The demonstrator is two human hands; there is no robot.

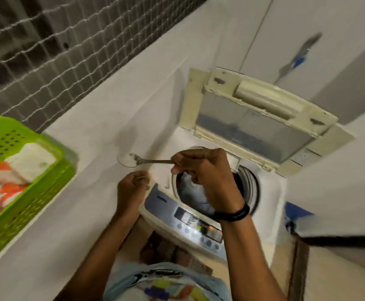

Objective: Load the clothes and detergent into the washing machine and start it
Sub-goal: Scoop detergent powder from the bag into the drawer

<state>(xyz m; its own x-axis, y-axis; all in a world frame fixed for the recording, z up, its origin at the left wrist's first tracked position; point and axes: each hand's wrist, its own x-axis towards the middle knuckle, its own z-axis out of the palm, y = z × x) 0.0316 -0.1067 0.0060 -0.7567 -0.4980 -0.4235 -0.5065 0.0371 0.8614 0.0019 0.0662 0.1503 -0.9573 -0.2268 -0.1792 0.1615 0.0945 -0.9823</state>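
Head view: right hand (205, 170) grips one spoon (149, 161); left hand (132, 187) curled closed, seemingly holding one clear cup (126, 161).

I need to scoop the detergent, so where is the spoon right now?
The spoon is in the right hand, held level above the left hand, just left of the washing machine opening.

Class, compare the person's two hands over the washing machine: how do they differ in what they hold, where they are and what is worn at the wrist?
The right hand grips a metal spoon; the left hand holds a clear, blurred container, hard to identify. The right hand is over the open drum; the left hand is beside it, nearer the wall. The right wrist has a black band; the left wrist is bare. Both are closed around something.
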